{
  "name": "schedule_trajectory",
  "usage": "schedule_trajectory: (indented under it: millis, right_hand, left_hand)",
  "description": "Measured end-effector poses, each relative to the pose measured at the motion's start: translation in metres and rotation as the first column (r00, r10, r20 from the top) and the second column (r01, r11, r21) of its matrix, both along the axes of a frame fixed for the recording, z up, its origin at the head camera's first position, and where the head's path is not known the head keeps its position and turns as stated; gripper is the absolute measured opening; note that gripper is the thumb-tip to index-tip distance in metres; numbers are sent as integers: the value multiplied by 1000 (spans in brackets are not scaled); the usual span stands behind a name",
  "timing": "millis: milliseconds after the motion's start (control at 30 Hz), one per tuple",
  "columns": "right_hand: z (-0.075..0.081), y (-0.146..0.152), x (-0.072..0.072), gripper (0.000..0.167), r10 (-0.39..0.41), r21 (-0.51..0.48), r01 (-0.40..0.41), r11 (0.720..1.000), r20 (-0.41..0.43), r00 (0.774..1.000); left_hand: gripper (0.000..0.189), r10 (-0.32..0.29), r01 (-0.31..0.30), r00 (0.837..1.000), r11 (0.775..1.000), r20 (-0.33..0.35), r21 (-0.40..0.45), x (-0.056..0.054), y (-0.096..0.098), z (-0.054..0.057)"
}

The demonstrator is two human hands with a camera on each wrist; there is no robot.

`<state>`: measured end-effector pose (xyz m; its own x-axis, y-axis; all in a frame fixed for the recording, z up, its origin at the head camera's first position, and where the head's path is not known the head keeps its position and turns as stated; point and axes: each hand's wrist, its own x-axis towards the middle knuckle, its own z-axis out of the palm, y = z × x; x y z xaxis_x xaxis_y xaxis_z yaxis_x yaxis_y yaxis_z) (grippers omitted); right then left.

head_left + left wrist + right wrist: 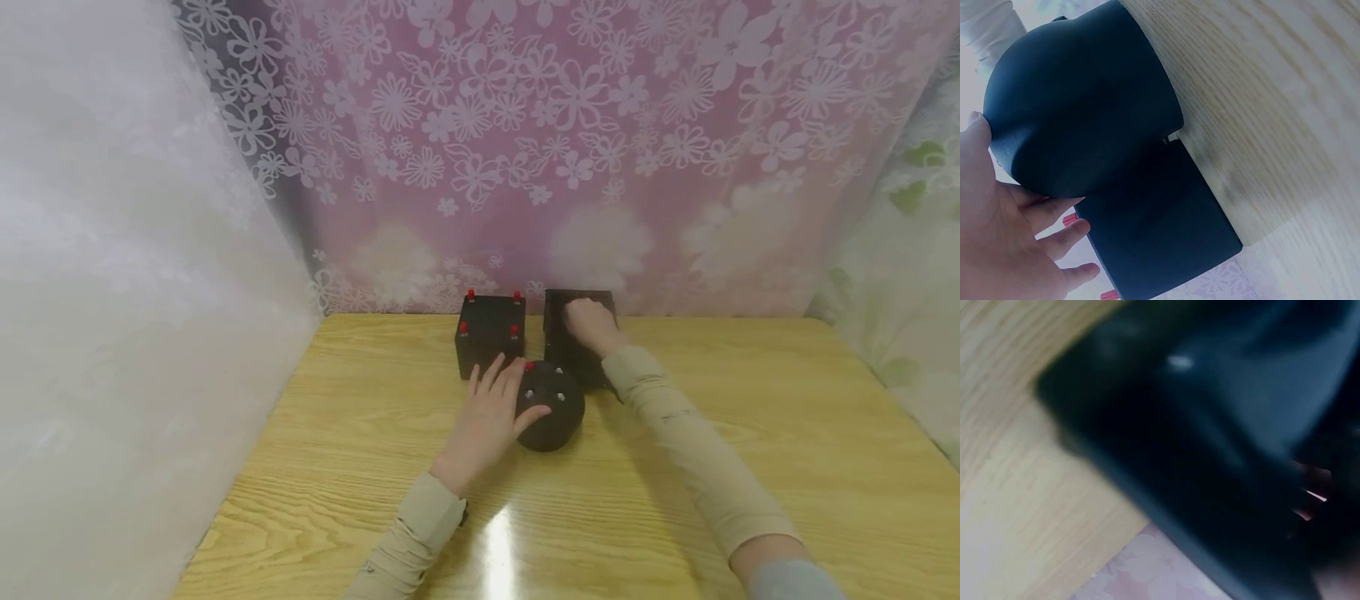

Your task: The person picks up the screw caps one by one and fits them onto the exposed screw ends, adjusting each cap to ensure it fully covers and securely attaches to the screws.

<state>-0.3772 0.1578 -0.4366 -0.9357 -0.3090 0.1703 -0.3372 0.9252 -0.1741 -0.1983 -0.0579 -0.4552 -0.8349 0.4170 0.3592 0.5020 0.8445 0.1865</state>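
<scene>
In the head view my left hand [483, 417] rests at the left side of a round black drum [552, 429], fingers spread and thumb over its top edge. Silvery studs and one red peg [529, 366] stand on that top. The left wrist view shows the fingertips along the drum's rim [1079, 100]. My right hand [591, 323] reaches into a black open container [558, 354], knuckles up. Its fingers [1315, 479] are mostly in shadow in the right wrist view, near a small bright sliver; I cannot tell whether they hold it.
Close behind the drum, on its left, stands a black box [491, 313] with several red pegs on top. All of it sits on a wood-grain table [360, 433]. A pink floral curtain [465, 167] hangs at the table's back edge, and pale sheeting [135, 250] rises on the left.
</scene>
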Motion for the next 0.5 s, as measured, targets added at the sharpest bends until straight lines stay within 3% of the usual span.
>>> schedule_trajectory:
  millis: [200,333,500]
  right_hand:
    - [-13,4,-4,21,3,19,-3,1000,-1,1000]
    - [-16,6,-6,14,39,12,-38,999,-48,998]
    - [-19,8,-7,19,72,-7,-73,997,-69,995]
  left_hand:
    - [82,3,-3,1000,1000,15,-3,1,0,1]
    - [83,3,-3,1000,1000,26,5,1,1,1]
    - [83,4,-4,1000,1000,14,0,1,0,1]
